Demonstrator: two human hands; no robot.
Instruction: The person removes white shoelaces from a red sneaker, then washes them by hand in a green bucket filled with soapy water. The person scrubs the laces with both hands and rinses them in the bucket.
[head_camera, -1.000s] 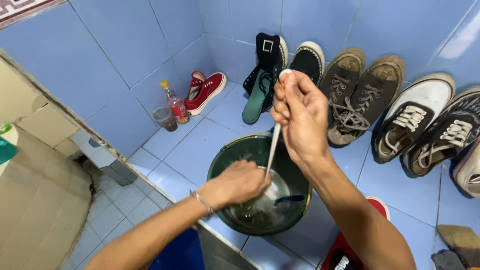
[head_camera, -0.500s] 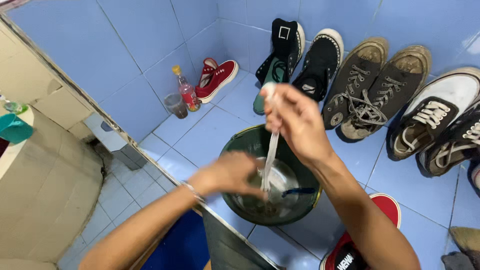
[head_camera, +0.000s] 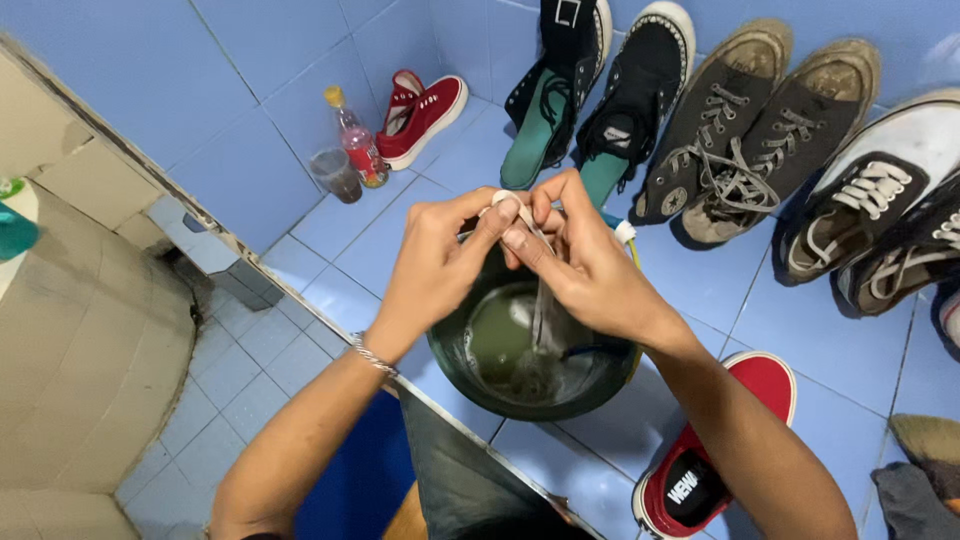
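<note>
Both of my hands meet above a dark green basin (head_camera: 455, 362) of murky water on the blue tiled floor. My left hand (head_camera: 435, 268) and my right hand (head_camera: 585, 270) pinch the top end of a wet white shoelace (head_camera: 540, 310), which hangs down into the water. A silver bracelet sits on my left wrist. A brush with a blue handle (head_camera: 590, 352) lies inside the basin under my right hand.
Several shoes line the wall: a red pair (head_camera: 425, 112), black high-tops (head_camera: 620, 80), dirty brown sneakers (head_camera: 760, 120), white and black ones (head_camera: 880, 200). A red shoe (head_camera: 720, 450) lies near my right forearm. A small bottle (head_camera: 355, 140) and cup (head_camera: 335, 175) stand at left.
My left hand has risen from the basin to join my right hand at the top of the shoelace. The view has shifted closer over the basin.
</note>
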